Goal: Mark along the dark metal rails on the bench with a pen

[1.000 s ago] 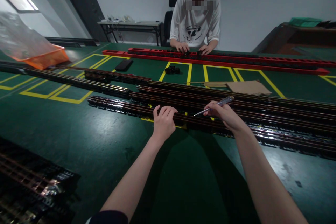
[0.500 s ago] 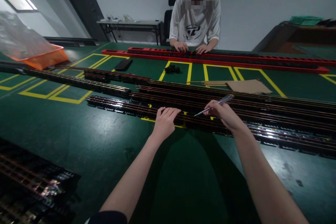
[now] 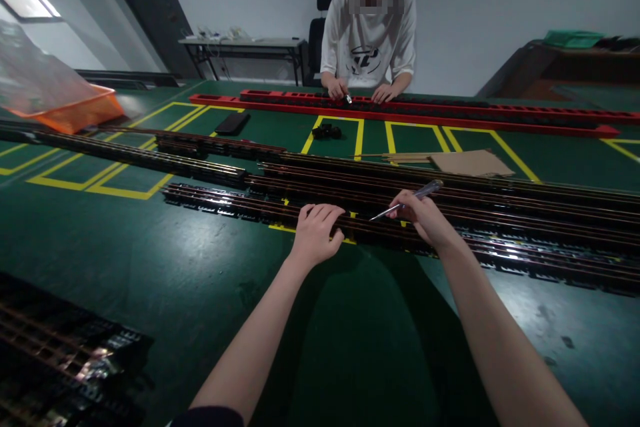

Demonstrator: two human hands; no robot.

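Observation:
My left hand (image 3: 315,233) lies across the nearest long black strip (image 3: 240,203), fingers over its top and thumb at the near side. The strip carries thin copper-coloured lines along its length. In my right hand (image 3: 423,217) is a slim screwdriver (image 3: 387,212) with a clear handle, held between thumb and fingers. Its shaft slants down to the left, and the tip is at the strip, a little right of my left fingertips. Whether the tip touches metal is too dark to tell.
Several more black strips (image 3: 540,203) run alongside on the green table (image 3: 200,267). Others lie at lower left. Beyond are cardboard (image 3: 473,163), a phone-like slab (image 3: 233,123), a small black part (image 3: 327,132) and an orange basket (image 3: 85,113). Opposite, a person works at a red rail (image 3: 425,113).
My left thumb has come out from under the fingers and now shows apart from them. My screwdriver stays at nearly the same spot. The person opposite has lifted one hand slightly, holding something shiny.

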